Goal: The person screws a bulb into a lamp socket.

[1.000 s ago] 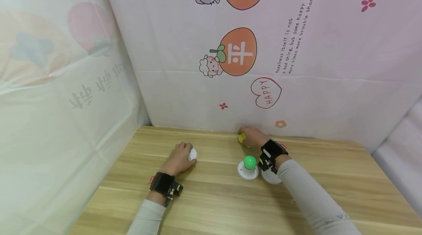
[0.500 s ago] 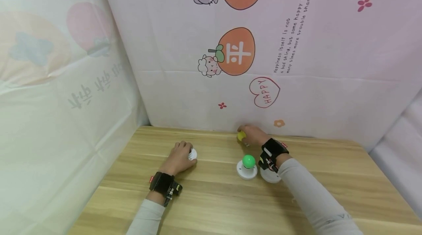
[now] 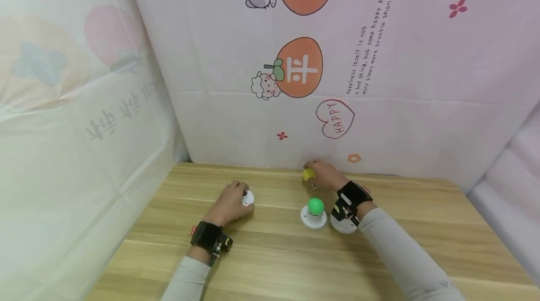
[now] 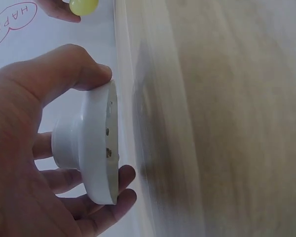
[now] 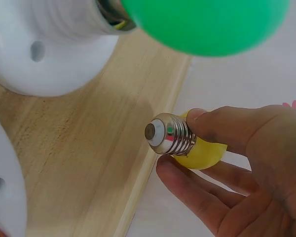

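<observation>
My left hand (image 3: 231, 203) grips a white round lamp socket (image 3: 248, 198) at the left of the table. In the left wrist view, thumb and fingers hold the rim of the socket (image 4: 91, 143), whose underside is just off the wood. Near the back edge, my right hand (image 3: 328, 175) pinches a yellow light bulb (image 3: 308, 174). The right wrist view shows the bulb's metal screw base (image 5: 172, 134) bare, pointing away from the palm. In front of that hand, a green bulb (image 3: 315, 206) sits upright in a second white socket (image 3: 313, 221).
A third white socket (image 3: 343, 224) stands right beside the green bulb's one, partly hidden under my right wrist. The wooden table (image 3: 270, 263) ends at the back against a printed white cloth (image 3: 236, 127). Another cloth wall (image 3: 126, 160) rises at the left.
The head view has shifted slightly. My left hand has tilted the socket a little, so more of its opening shows. My right hand keeps the yellow bulb near the back edge.
</observation>
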`<state>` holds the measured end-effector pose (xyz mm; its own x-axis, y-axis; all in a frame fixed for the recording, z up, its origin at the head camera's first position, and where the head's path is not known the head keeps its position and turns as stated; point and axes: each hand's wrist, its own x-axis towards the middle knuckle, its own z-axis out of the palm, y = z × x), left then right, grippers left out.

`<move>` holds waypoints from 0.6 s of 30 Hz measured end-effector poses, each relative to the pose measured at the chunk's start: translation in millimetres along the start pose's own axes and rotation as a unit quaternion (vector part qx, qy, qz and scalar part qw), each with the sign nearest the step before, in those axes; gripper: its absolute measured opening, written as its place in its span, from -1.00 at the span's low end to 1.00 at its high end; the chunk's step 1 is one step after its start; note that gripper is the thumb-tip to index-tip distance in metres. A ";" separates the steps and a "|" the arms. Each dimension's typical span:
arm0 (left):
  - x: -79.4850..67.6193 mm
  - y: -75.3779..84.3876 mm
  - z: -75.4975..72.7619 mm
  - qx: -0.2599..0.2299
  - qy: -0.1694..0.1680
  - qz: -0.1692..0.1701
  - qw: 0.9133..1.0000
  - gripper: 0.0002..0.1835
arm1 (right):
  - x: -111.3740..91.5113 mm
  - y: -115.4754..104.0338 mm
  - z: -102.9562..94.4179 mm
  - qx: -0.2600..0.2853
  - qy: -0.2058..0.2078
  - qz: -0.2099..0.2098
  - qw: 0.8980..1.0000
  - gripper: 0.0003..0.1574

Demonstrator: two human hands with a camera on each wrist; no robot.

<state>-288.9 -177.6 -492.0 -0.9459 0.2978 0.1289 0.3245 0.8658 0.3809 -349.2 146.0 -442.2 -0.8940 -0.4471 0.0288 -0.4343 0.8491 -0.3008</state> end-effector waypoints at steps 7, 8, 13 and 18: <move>2.2 1.6 3.6 0.006 0.013 0.015 1.000 -0.37 | -6.5 1.6 1.7 0.001 0.007 0.011 1.000 -0.45; 2.4 2.0 4.0 0.006 0.014 0.015 1.000 -0.37 | -7.9 1.7 1.5 0.004 0.010 0.011 1.000 -0.45; 2.9 3.7 5.1 -0.001 0.017 0.016 1.000 -0.39 | -12.9 2.2 0.5 0.018 0.023 0.011 1.000 -0.44; 3.0 7.1 4.8 -0.013 0.008 0.015 1.000 -0.33 | -18.8 1.6 -0.5 0.031 0.029 0.012 0.999 -0.44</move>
<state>-289.5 -168.7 -493.3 -0.9354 0.3171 0.1563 0.3535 0.8452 0.4007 -333.1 155.9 -442.8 -0.9102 -0.4072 0.0760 -0.4058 0.8396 -0.3612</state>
